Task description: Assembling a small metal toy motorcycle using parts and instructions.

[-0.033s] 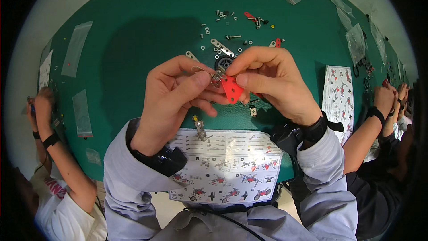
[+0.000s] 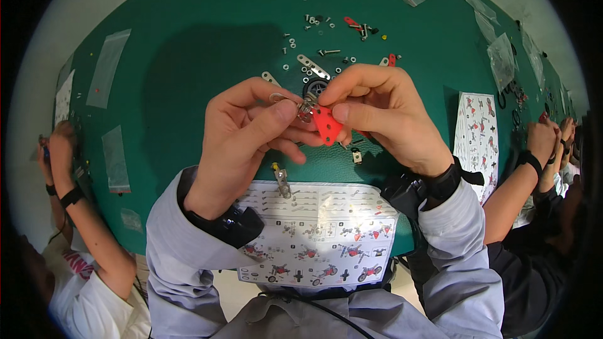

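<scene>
My left hand [image 2: 235, 135] pinches a small cluster of silver metal parts [image 2: 305, 110] between thumb and fingers, with a thin bent wire [image 2: 276, 96] sticking out beside it. A red triangular plate with holes [image 2: 327, 130] adjoins the cluster, its tip downward. My right hand [image 2: 392, 119] grips this plate's upper right edge with the thumb and bent fingers. How the plate and the metal parts are joined is hidden by my fingertips. Just behind the hands lies a black wheel [image 2: 316, 87], partly covered.
A picture instruction sheet [image 2: 314, 238] lies before me, a small metal part with a yellow end [image 2: 281, 180] at its top edge. Beyond my hands are scattered nuts and screws [image 2: 312, 20] and perforated strips [image 2: 313, 66]. Plastic bags [image 2: 115, 160] lie around; co-workers' arms [image 2: 94, 226] flank both sides.
</scene>
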Demonstrator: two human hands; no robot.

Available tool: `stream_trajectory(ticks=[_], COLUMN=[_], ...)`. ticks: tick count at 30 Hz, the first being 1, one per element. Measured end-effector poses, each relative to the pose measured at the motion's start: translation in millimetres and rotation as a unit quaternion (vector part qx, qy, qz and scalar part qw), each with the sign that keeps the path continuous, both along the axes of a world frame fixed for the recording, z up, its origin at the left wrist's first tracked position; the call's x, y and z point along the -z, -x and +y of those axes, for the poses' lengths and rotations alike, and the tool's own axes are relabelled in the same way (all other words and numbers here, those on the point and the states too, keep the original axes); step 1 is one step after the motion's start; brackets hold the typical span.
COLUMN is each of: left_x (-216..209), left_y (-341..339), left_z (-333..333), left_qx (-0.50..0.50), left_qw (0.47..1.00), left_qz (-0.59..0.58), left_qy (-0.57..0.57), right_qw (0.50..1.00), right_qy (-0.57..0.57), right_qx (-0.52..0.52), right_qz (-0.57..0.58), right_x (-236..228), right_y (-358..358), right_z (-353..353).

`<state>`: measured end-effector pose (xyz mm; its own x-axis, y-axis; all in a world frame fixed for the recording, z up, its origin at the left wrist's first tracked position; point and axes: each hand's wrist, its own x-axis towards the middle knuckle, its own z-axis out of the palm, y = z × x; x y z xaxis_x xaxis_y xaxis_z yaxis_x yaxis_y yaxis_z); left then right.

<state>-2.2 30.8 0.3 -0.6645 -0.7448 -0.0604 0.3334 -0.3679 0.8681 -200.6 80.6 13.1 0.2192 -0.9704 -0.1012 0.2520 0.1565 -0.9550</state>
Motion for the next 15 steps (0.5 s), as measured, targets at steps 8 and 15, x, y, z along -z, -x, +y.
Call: stream_trajectory(ticks=[8, 15], left_x=[3.4, 5.8], left_y=[-2.1, -3.2], left_z=[-6.6, -7.1], left_qx=[-0.004, -0.011], left_qw=[0.997, 0.989], left_qz=[0.009, 0.054], left_qy=[-0.079, -0.139], right_qw=[1.000, 0.998], right_qy=[-0.007, 0.005], right_qx=[-0.005, -0.002], right_qz=[0.001, 0.069], right_x=[-1.2, -1.1], right_y=[-2.0, 4.9], right_z=[-0.6, -1.2])
